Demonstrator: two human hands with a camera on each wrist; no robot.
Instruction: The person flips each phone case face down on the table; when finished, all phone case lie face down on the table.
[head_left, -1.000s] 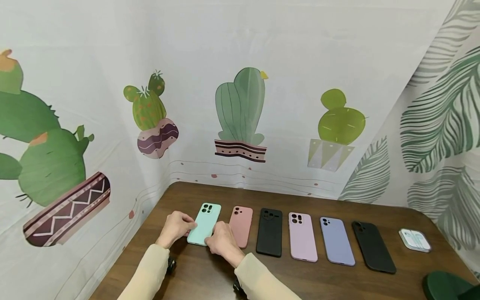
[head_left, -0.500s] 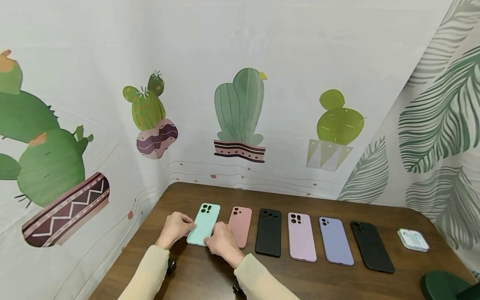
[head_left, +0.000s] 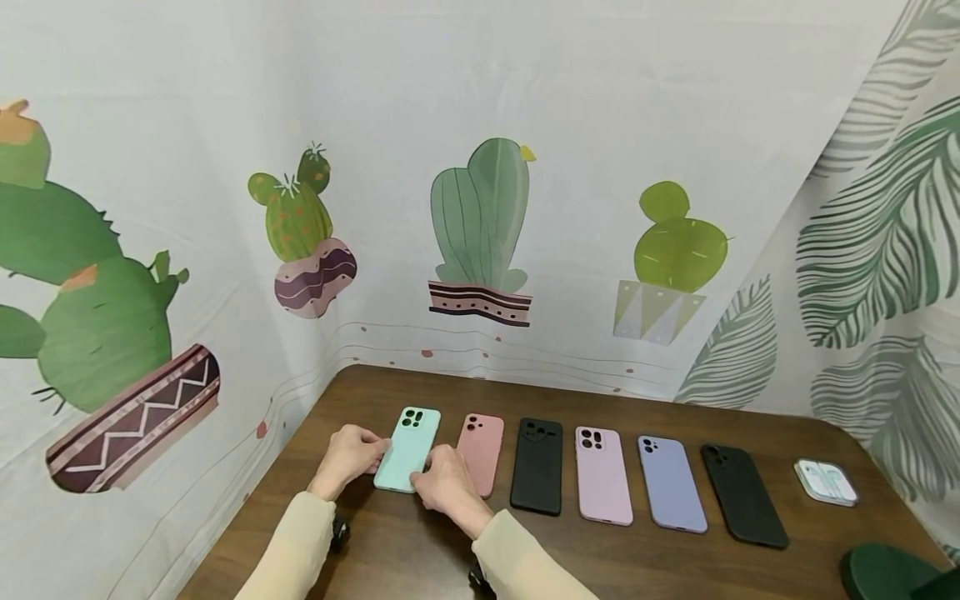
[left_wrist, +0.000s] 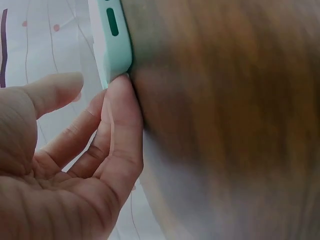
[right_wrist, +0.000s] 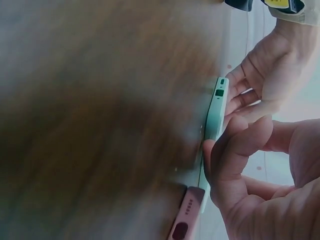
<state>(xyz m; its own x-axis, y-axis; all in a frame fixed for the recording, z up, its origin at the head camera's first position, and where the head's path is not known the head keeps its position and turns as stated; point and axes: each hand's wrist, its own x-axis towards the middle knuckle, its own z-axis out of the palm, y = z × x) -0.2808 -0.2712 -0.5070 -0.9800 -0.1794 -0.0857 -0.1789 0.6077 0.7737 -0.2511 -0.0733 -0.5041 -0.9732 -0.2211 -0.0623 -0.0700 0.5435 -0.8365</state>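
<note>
A mint-green phone case (head_left: 406, 454) lies back up at the left end of a row, between my two hands. My left hand (head_left: 351, 458) touches its left side; in the left wrist view the fingers (left_wrist: 122, 115) extend to the corner of the case (left_wrist: 117, 50), while the thumb stands apart from it. On the other side, my right hand (head_left: 447, 483) has its fingertips at the lower right edge. The right wrist view shows those fingers (right_wrist: 225, 160) bent loosely against the case (right_wrist: 216, 112), with a pink phone case (right_wrist: 187, 212) close by.
Rightward along the brown table (head_left: 637, 567) lie the pink case (head_left: 482, 454), a black one (head_left: 537, 467), a lilac one (head_left: 604, 477), a lavender one (head_left: 672, 483) and another black one (head_left: 746, 496). Beyond are boxed white earphones (head_left: 827, 482) and a dark green round object (head_left: 892, 571).
Both hands stay at the mint-green case's sides, and the cases keep their places. Only a slight shift of the head view shows.
</note>
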